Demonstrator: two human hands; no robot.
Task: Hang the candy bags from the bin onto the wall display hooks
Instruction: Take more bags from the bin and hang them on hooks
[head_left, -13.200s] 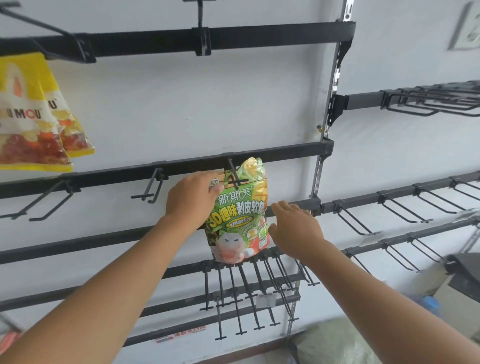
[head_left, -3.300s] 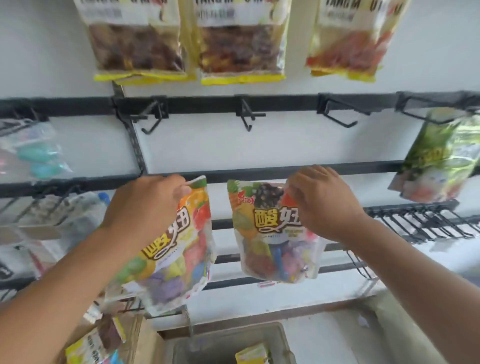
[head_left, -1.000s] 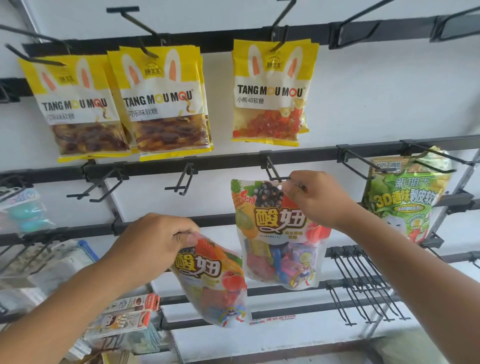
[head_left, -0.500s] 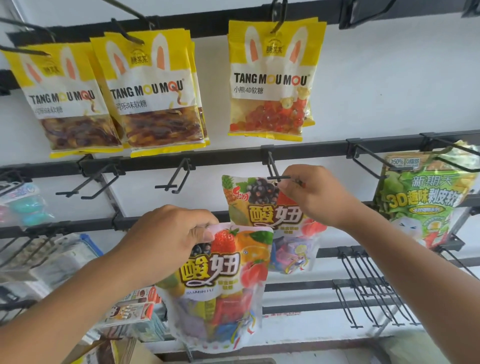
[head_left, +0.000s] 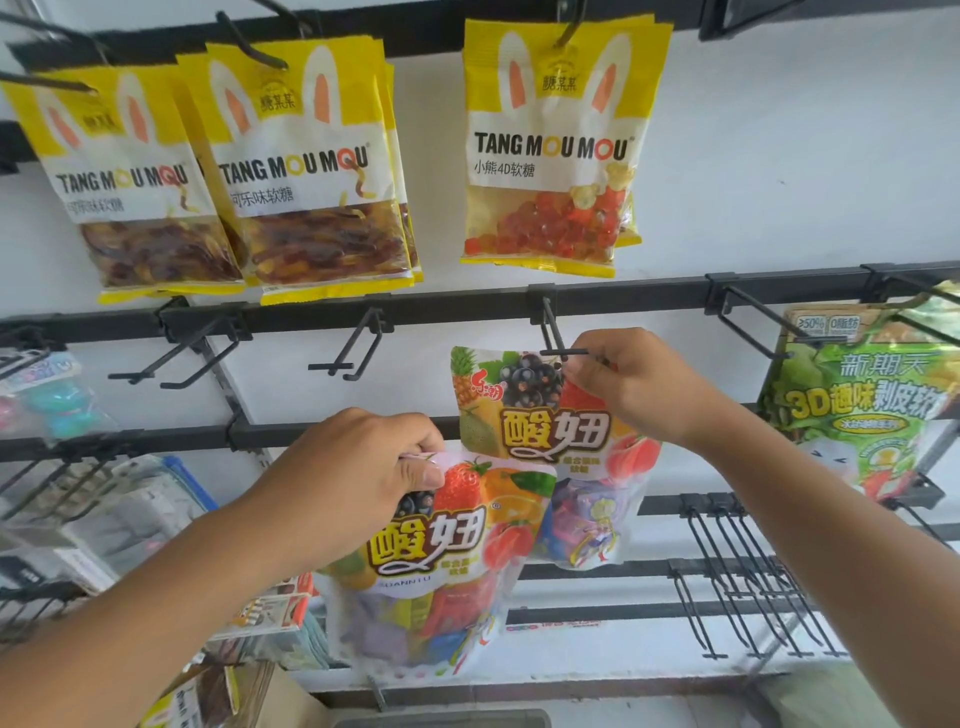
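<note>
My right hand pinches the top right corner of a fruit-printed candy bag right at the tip of a black display hook on the middle rail. The bag hangs down against the wall. My left hand grips the top of a second, identical fruit candy bag, held lower and nearer to me, overlapping the first bag's lower left. Whether the hook passes through the first bag's hole is hidden by my fingers.
Yellow Tang Mou Mou bags hang on the upper rail. A green candy bag hangs at the right. Bare hooks stand left of the one in use. Several bare hooks crowd the lower right rails. Small goods hang at the left.
My right hand has kept its bag's top at the hook tip. My left hand has brought the second bag up and toward the first, overlapping it.
</note>
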